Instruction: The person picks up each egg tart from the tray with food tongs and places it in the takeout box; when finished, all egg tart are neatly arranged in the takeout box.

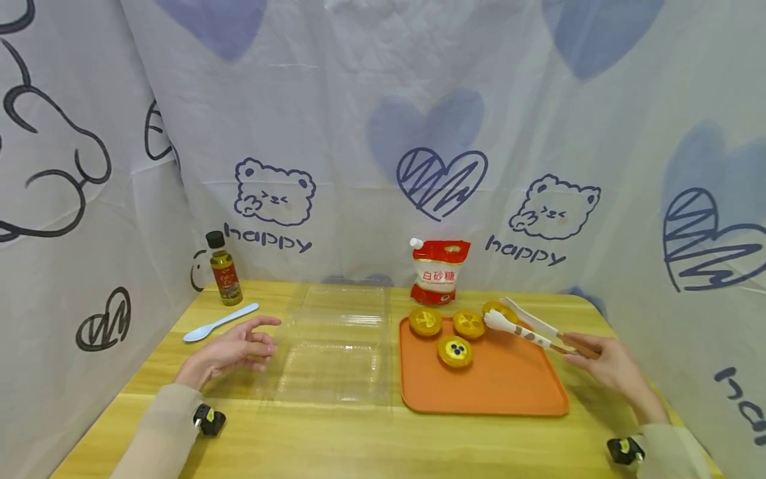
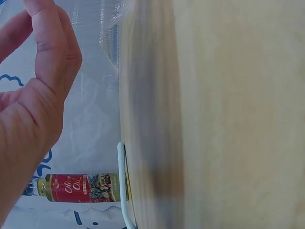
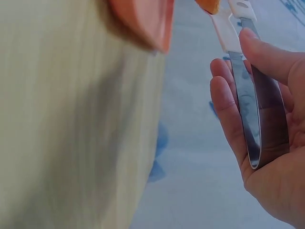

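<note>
Visibly, the right hand (image 1: 613,366) grips white-headed tongs (image 1: 529,334), their metal bend (image 3: 255,155) showing only from the right wrist; the left hand (image 1: 239,346) is relaxed.

A whitish cloth backdrop (image 1: 353,219), softly creased, rose behind the worktop (image 1: 311,446), with a left side cloth (image 1: 137,219) and a right side cloth (image 1: 628,279) closing in the flanks. Its print mixed faded blue hearts (image 1: 426,126), a scribbled heart (image 1: 442,183) and two line-drawn bears (image 1: 275,191) (each with "happy" lettered beneath it). Bold, dark outlines (image 1: 44,166) covered part of the left cloth. The worktop was yellowish, wood-grained and rounded at its far right corner. Light fell fairly evenly, leaving soft shadows on the wood.
</note>
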A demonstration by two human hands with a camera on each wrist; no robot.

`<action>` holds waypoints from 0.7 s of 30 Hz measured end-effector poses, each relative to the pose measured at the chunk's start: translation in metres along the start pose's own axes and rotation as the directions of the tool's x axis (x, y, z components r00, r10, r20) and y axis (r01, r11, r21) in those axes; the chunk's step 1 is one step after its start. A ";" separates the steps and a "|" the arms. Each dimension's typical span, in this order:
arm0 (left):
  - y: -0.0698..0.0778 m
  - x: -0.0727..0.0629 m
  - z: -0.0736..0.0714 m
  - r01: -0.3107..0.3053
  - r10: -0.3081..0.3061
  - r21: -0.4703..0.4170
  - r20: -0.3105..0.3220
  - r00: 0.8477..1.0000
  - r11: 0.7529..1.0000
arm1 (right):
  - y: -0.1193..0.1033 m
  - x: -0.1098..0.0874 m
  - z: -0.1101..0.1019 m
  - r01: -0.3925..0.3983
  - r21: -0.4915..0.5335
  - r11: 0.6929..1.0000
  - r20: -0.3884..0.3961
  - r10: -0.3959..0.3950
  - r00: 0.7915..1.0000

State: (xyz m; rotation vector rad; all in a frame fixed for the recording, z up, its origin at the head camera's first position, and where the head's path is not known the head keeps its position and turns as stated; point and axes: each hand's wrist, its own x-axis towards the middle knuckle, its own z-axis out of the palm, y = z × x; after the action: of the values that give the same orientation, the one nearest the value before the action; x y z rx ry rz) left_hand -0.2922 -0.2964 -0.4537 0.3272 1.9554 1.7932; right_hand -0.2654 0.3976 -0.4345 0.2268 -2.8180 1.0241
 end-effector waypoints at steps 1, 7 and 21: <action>0.000 0.000 0.001 -0.003 0.003 0.002 0.006 1.000 1.000 | -0.002 0.000 0.000 0.002 0.017 1.000 0.008 -0.002 1.000; 0.001 0.001 0.003 -0.004 0.004 0.001 0.024 1.000 1.000 | -0.021 0.000 0.000 0.022 0.010 1.000 0.015 -0.022 1.000; 0.002 0.001 0.006 0.003 -0.003 0.017 0.007 1.000 1.000 | -0.062 0.008 0.021 -0.009 0.011 1.000 0.066 0.008 0.998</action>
State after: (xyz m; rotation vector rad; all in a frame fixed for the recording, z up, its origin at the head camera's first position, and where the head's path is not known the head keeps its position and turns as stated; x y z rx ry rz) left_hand -0.2909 -0.2905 -0.4522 0.3361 1.9662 1.7720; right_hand -0.2630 0.3363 -0.4106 0.2541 -2.8752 1.0534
